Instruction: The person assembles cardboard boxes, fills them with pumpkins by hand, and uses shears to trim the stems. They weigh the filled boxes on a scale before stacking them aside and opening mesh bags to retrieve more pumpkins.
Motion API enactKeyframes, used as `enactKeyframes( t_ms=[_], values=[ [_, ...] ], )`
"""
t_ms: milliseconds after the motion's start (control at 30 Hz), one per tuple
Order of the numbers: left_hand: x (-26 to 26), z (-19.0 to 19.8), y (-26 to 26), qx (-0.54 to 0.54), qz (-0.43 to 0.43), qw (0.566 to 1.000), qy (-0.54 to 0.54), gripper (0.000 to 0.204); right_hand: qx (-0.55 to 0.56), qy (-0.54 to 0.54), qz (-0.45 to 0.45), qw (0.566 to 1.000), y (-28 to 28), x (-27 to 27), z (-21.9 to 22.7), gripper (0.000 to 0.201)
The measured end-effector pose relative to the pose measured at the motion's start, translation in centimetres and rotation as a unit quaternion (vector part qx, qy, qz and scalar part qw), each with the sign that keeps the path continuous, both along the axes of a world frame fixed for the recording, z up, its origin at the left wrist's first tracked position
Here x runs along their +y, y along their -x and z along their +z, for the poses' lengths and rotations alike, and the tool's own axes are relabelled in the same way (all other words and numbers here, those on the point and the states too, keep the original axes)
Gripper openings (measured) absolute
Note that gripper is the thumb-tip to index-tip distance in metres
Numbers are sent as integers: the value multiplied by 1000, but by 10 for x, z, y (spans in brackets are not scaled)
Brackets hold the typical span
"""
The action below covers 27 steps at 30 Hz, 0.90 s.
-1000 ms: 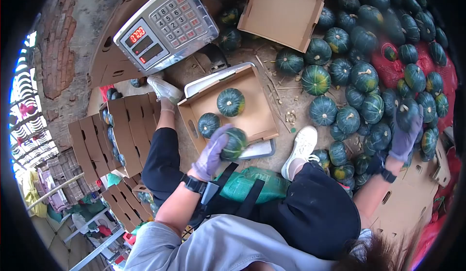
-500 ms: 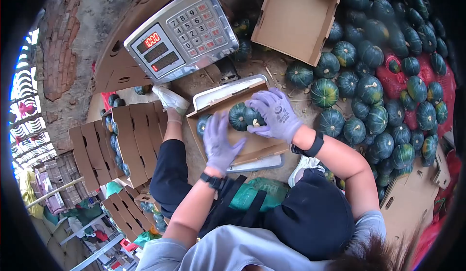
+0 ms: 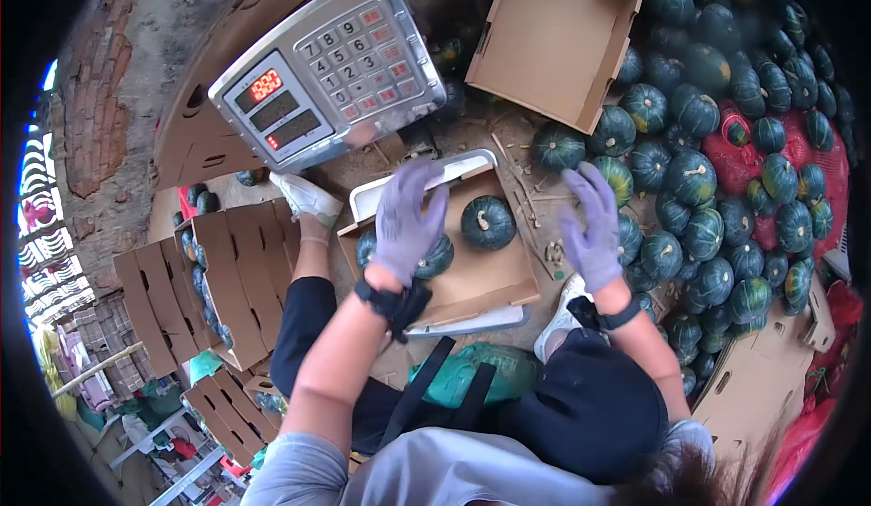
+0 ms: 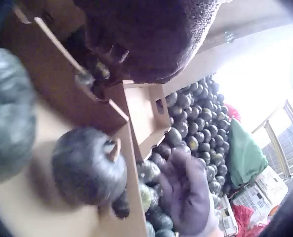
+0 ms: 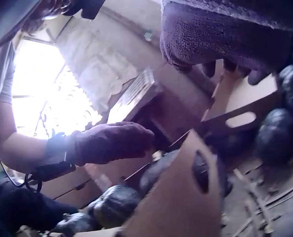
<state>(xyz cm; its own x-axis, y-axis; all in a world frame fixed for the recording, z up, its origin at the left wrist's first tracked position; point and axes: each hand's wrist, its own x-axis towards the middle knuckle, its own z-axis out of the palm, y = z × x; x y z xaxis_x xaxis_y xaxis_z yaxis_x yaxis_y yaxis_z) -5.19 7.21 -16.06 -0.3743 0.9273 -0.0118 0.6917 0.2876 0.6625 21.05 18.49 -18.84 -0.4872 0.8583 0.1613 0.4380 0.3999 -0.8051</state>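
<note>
Three dark green squashes lie in the cardboard box (image 3: 435,306) on the scale's platform: one squash (image 3: 488,222) at right, another squash (image 3: 437,257) partly under my left hand (image 3: 408,223), the third (image 3: 365,248) mostly behind it. The gloved left hand hovers over the box with loosely bent fingers; its wrist view shows the hand (image 4: 151,37) apart from the nearest squash (image 4: 89,165). Beyond the box's right side, my gloved right hand (image 3: 592,234) is raised with spread fingers, holding nothing. It hangs at the top of the right wrist view (image 5: 225,42).
The scale display (image 3: 327,66) stands behind the box, its red digits blurred. An unfilled cardboard tray (image 3: 553,43) lies at back right. Many squashes (image 3: 703,234) are heaped at right around a red net bag (image 3: 726,148). Stacked boxes (image 3: 245,261) stand at left; shoes flank the box.
A second ago each hand held a squash; half a second ago both hands were over the box. The right hand has since moved right, off its squash. The left has moved up over the box.
</note>
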Motion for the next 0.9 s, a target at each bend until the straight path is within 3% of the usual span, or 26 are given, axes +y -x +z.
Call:
enactKeyframes(
  t_ms=[67,100,133,167,200,267,300,333,500,600,667,733,767,867,900],
  values=[
    [56,-17,18,2,-10,998,67,52,-39,6,-60,997,-29,4,-13,41],
    [80,-41,26,96,-8,987,131,63,-49,16,-66,996,-41,4,-16,40],
    [106,-50,26,189,-4,963,194,74,-59,28,-71,995,-52,2,-18,39],
    [130,-57,31,196,-13,924,329,87,-69,43,-76,994,-61,-2,-21,38],
    [148,-106,44,375,-50,862,338,86,-75,53,-68,993,-69,-6,-25,38],
    [184,-63,36,258,-6,856,447,93,-89,75,-52,992,-82,-13,-36,37],
    [178,-144,75,319,-17,855,409,102,-100,76,-35,991,-86,-14,-39,37],
    [180,-105,66,289,-12,855,430,108,-103,85,-30,991,-89,-13,-41,37],
    [188,-85,75,196,-18,892,407,93,-78,120,-14,990,-86,1,-41,37],
    [179,-45,65,-65,-13,939,336,81,-37,129,-7,991,-87,7,-38,37],
    [146,-40,53,-326,16,923,203,69,-4,141,4,990,-85,7,-32,39],
    [119,-3,17,-524,14,847,87,69,22,158,20,987,-80,13,-18,41],
    [104,2,4,-616,11,785,69,70,10,147,59,987,-80,16,-14,50],
    [70,21,-31,-816,-25,576,32,65,118,168,102,973,-58,23,17,66],
    [59,31,-49,-809,20,587,36,76,125,168,126,970,-46,21,34,71]
  ],
)
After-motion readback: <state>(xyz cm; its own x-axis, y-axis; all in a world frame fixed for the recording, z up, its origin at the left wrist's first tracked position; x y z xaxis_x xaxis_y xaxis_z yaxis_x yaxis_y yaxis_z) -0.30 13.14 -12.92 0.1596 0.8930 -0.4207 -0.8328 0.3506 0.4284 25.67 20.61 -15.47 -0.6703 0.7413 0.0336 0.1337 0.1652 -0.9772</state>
